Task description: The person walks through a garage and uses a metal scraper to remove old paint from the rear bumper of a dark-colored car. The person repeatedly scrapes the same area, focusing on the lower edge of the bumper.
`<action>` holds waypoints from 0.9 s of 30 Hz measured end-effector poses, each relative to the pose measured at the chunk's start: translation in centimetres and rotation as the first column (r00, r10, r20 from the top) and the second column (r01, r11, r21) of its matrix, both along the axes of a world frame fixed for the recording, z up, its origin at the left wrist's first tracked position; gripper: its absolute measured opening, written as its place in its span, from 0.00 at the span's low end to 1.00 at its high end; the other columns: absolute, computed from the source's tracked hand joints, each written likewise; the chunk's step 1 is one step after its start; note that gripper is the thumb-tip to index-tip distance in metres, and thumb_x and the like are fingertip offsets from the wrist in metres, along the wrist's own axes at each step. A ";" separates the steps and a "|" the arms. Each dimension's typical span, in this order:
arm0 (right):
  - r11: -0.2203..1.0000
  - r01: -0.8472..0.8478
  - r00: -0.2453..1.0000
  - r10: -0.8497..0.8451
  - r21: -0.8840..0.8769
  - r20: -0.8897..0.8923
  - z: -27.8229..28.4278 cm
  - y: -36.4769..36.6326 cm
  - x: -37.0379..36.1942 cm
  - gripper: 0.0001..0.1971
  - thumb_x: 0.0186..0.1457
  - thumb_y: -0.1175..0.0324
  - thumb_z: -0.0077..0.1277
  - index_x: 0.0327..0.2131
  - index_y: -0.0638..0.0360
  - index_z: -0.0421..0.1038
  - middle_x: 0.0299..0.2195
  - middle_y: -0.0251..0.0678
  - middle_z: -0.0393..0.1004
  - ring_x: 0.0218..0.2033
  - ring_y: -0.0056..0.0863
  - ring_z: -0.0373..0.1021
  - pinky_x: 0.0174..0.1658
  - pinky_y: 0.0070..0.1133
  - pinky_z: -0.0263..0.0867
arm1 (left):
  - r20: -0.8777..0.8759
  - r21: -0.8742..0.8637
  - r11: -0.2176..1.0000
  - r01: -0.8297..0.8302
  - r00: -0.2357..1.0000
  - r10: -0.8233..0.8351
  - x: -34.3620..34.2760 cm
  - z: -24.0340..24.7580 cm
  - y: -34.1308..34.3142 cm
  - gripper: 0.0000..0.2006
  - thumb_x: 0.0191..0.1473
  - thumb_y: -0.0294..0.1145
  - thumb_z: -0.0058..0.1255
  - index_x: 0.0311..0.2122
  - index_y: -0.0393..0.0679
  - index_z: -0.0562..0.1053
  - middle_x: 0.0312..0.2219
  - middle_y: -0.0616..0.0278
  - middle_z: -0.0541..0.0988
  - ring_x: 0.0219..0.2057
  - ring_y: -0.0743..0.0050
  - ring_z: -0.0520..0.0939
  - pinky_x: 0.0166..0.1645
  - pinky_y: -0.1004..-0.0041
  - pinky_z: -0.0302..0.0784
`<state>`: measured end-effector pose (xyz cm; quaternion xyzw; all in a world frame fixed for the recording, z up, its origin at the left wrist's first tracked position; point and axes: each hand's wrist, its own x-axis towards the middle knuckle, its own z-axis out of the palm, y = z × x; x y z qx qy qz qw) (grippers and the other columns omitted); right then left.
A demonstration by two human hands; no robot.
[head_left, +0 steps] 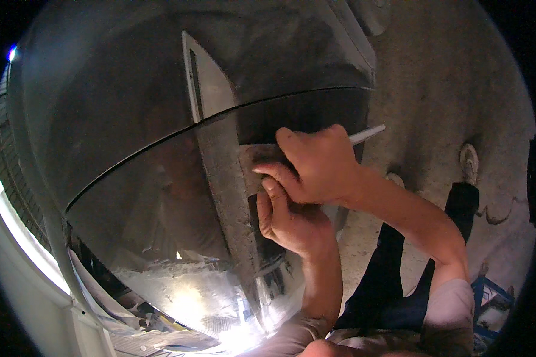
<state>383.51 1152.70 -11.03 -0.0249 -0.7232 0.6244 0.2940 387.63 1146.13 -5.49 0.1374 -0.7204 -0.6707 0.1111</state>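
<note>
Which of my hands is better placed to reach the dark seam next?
Probably your right hand: it is nearer the seam, while your left hand sits lower in view, farther from it. One caution: a white stick juts out beside the right, and I can't tell whether it's held.

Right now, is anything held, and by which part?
Can't tell: a pale rod shows past the right hand, but that hand and the left hand hide any hold.
</note>
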 end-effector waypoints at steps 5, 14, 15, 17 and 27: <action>0.999 -0.039 0.999 0.039 -0.028 0.002 -0.2 -1.3 1.3 0.23 0.52 0.49 0.59 0.20 0.57 0.63 0.11 0.38 0.66 0.12 0.37 0.69 0.15 0.29 0.60 | -0.019 0.053 0.995 -0.081 0.996 0.082 1.5 0.1 -1.1 0.09 0.64 0.30 0.49 0.44 0.40 0.77 0.40 0.60 0.80 0.43 0.70 0.79 0.49 0.69 0.74; 0.988 -0.148 0.989 0.147 -0.032 -0.020 0.9 -5.6 4.7 0.22 0.53 0.49 0.59 0.20 0.55 0.64 0.13 0.36 0.67 0.13 0.32 0.69 0.16 0.26 0.62 | 0.022 0.000 0.989 -0.145 0.989 0.145 5.4 2.1 -5.1 0.06 0.64 0.31 0.48 0.38 0.42 0.76 0.36 0.63 0.80 0.41 0.75 0.78 0.48 0.70 0.73; 0.987 -0.159 0.987 0.158 -0.035 -0.025 1.0 -5.9 5.1 0.22 0.53 0.49 0.59 0.20 0.55 0.64 0.13 0.37 0.67 0.13 0.33 0.70 0.16 0.27 0.62 | 0.028 0.009 0.988 -0.151 0.988 0.151 5.9 2.2 -5.6 0.06 0.64 0.30 0.49 0.37 0.42 0.75 0.35 0.63 0.80 0.40 0.75 0.78 0.47 0.70 0.73; 0.980 -0.193 0.981 0.194 -0.049 0.012 1.1 -6.2 6.0 0.22 0.53 0.49 0.59 0.20 0.56 0.65 0.13 0.38 0.68 0.14 0.34 0.70 0.16 0.27 0.63 | 0.051 0.009 0.984 -0.178 0.983 0.178 6.6 2.3 -6.1 0.05 0.63 0.29 0.49 0.35 0.41 0.75 0.34 0.63 0.79 0.39 0.76 0.79 0.45 0.71 0.73; 0.987 0.022 0.975 0.014 -0.160 0.222 -1.1 0.9 2.6 0.24 0.55 0.45 0.55 0.22 0.58 0.67 0.15 0.45 0.71 0.16 0.44 0.72 0.19 0.35 0.65 | 0.092 -0.098 0.993 0.071 0.994 -0.062 0.9 -0.5 -0.8 0.09 0.61 0.31 0.55 0.35 0.34 0.77 0.32 0.62 0.81 0.34 0.77 0.80 0.41 0.75 0.75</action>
